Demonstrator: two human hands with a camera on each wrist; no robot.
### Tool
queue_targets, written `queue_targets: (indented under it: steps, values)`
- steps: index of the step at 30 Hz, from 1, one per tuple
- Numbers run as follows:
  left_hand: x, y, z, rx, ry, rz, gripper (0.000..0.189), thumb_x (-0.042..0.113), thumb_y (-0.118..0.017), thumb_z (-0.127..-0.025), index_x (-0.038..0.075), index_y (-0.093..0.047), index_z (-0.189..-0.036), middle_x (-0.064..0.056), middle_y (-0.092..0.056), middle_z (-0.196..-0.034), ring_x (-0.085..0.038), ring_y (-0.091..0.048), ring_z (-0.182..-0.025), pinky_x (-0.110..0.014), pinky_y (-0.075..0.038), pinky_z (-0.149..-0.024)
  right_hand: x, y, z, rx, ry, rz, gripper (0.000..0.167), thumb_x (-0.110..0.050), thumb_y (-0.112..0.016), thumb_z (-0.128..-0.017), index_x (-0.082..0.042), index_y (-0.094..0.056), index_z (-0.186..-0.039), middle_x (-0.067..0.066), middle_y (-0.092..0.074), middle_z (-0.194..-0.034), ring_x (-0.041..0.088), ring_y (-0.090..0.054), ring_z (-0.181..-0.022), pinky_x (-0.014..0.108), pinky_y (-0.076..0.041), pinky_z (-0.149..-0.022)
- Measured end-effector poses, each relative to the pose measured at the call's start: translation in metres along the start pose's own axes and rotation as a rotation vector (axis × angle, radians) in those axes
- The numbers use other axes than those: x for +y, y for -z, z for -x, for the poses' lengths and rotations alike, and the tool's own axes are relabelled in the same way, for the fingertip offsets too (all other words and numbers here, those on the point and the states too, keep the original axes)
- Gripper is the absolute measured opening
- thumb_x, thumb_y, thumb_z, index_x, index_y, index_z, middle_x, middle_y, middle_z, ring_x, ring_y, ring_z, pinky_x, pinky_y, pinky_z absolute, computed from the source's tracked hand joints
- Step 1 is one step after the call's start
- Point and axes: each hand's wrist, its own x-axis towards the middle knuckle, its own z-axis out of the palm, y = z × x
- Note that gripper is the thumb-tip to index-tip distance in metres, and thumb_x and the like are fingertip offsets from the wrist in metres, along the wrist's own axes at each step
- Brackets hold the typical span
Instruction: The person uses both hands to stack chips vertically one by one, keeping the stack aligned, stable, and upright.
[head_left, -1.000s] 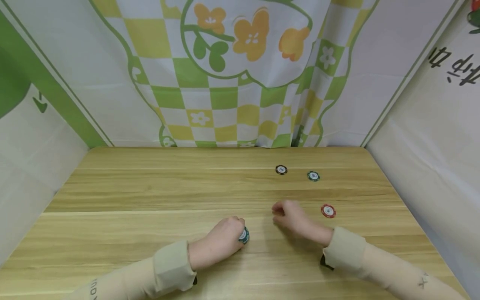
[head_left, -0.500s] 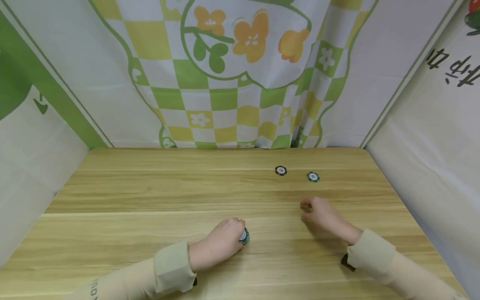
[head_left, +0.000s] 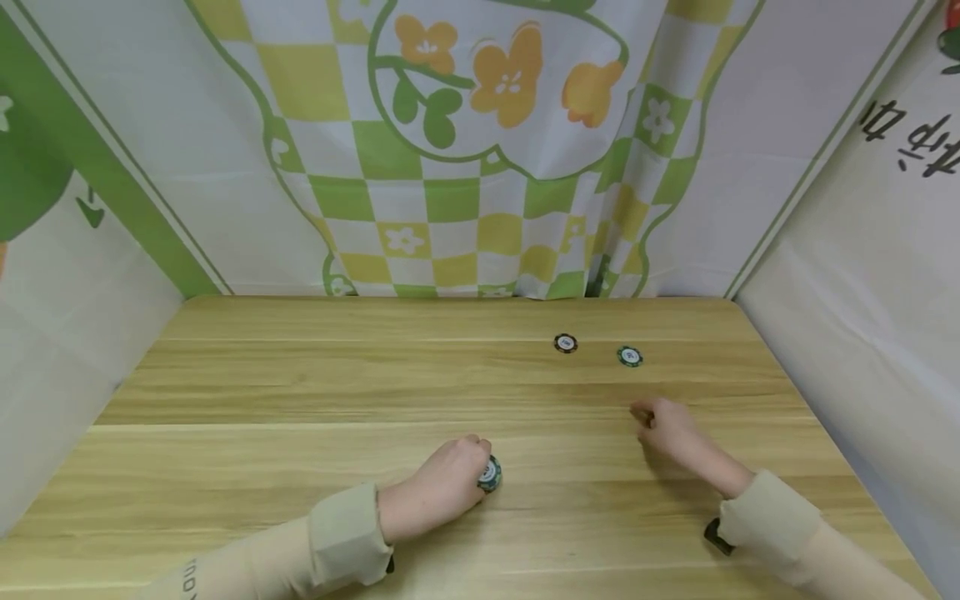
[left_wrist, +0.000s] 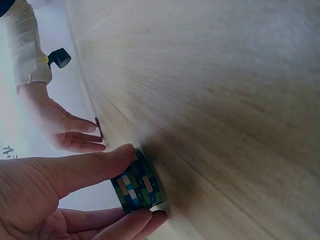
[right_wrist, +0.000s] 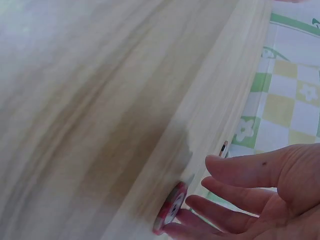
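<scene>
A stack of chips (left_wrist: 136,186), its edges blocked in green, blue, white and tan, is pinched between the thumb and fingers of a left hand (left_wrist: 37,190) just beside a wood-grained tabletop (left_wrist: 225,125). Farther back, a thin red chip (left_wrist: 98,127), seen edge-on, is met at the fingertips of a right hand (left_wrist: 62,125). That forearm is covered by a pale sleeve (left_wrist: 25,50), and a small black device (left_wrist: 59,58) is seen at its cuff.

We have free bench (head_left: 262,383) on the left and a lane between the left grip (head_left: 441,485), holding a chip stack (head_left: 491,474), and the right grip (head_left: 675,432), touching a red chip (right_wrist: 170,209). Far right, a dark chip (head_left: 566,343) and a green chip (head_left: 630,357) obstruct us.
</scene>
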Motion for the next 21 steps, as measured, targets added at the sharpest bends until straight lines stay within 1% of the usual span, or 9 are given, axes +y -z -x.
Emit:
queue_targets:
  steps: [4, 7, 11, 14, 18, 21]
  values:
    - [0.000, -0.001, 0.000, -0.004, 0.002, 0.006, 0.033, 0.000, -0.078, -0.060, -0.004, -0.060, -0.088, -0.006, -0.056, -0.076, -0.012, -0.055, -0.068, -0.022, -0.049, -0.061, 0.005, 0.001, 0.001, 0.016, -0.018, -0.003, 0.035, 0.009, -0.057, -0.077, 0.015, -0.053, -0.112, 0.023, -0.060, -0.096, 0.023, -0.052, -0.075, 0.031, -0.043, -0.060]
    - [-0.001, -0.002, -0.001, -0.004, -0.004, 0.007, 0.034, 0.000, -0.078, -0.060, -0.004, -0.061, -0.089, -0.006, -0.056, -0.078, -0.013, -0.056, -0.069, -0.022, -0.049, -0.062, 0.009, 0.001, 0.001, 0.042, -0.012, 0.022, 0.036, 0.011, -0.053, -0.073, 0.015, -0.055, -0.110, 0.026, -0.060, -0.098, 0.025, -0.051, -0.075, 0.032, -0.041, -0.060]
    - [-0.003, -0.003, -0.001, -0.007, -0.010, 0.013, 0.034, 0.000, -0.078, -0.061, -0.004, -0.061, -0.090, -0.007, -0.057, -0.080, -0.014, -0.056, -0.072, -0.022, -0.049, -0.064, 0.013, 0.001, 0.001, 0.078, -0.004, 0.078, 0.039, 0.014, -0.051, -0.067, 0.013, -0.059, -0.105, 0.028, -0.060, -0.102, 0.031, -0.055, -0.082, 0.036, -0.043, -0.064]
    - [-0.004, -0.004, -0.002, -0.013, -0.001, 0.014, 0.036, 0.000, -0.078, -0.062, -0.004, -0.061, -0.093, -0.007, -0.058, -0.082, -0.014, -0.057, -0.074, -0.023, -0.050, -0.066, 0.014, 0.001, 0.002, 0.099, 0.007, 0.106, 0.037, 0.014, -0.051, -0.066, 0.012, -0.061, -0.102, 0.028, -0.061, -0.101, 0.036, -0.057, -0.088, 0.041, -0.046, -0.068]
    - [-0.006, -0.005, -0.003, -0.025, 0.013, 0.019, 0.038, 0.001, -0.079, -0.062, -0.004, -0.061, -0.096, -0.008, -0.058, -0.084, -0.015, -0.057, -0.077, -0.023, -0.050, -0.068, 0.015, 0.000, 0.003, 0.125, 0.022, 0.124, 0.031, 0.012, -0.054, -0.067, 0.008, -0.065, -0.096, 0.025, -0.063, -0.095, 0.035, -0.059, -0.085, 0.044, -0.048, -0.068]
    - [-0.006, -0.006, -0.003, -0.029, 0.016, 0.031, 0.038, 0.001, -0.079, -0.062, -0.004, -0.061, -0.096, -0.008, -0.058, -0.085, -0.015, -0.057, -0.078, -0.023, -0.050, -0.068, 0.015, -0.001, 0.004, 0.125, 0.025, 0.127, 0.025, 0.010, -0.057, -0.068, 0.004, -0.066, -0.090, 0.022, -0.064, -0.092, 0.034, -0.059, -0.083, 0.045, -0.048, -0.069]
